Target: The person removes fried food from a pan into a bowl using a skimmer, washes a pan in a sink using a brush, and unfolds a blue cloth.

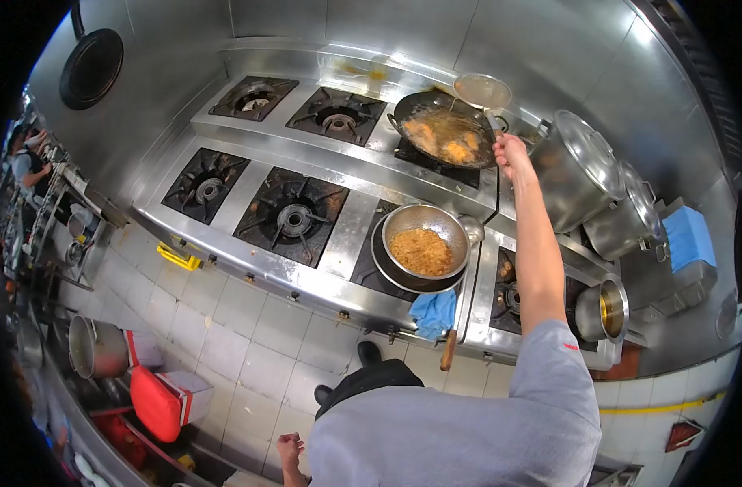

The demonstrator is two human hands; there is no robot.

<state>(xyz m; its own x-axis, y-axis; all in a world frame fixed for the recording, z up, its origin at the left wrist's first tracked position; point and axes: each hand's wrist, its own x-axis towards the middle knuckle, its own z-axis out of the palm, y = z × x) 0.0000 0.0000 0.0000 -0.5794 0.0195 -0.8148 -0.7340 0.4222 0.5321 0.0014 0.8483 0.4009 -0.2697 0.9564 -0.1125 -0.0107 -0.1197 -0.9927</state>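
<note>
At the back right of the stove, my right hand [511,156] is closed around the handle of a wire-mesh skimmer [482,92]. The skimmer's round head is above the far right rim of a black wok [418,156]. Golden pieces of food [459,151] lie in bubbling oil inside the wok. Low at my side hangs my left hand [290,449], fingers curled in, with nothing visible in them. Nearer to me, a metal strainer bowl [460,258] full of golden-brown fried bits [420,251] rests on a wooden-handled pan [449,351].
Tall lidded pots [578,174] stand right of the wok. A pot with yellowish liquid [603,311] sits at the lower right. Blue cloth [436,314] hangs at the stove's front edge. Containers with a red lid [155,403] stand behind me. Another person [32,166] is far left.
</note>
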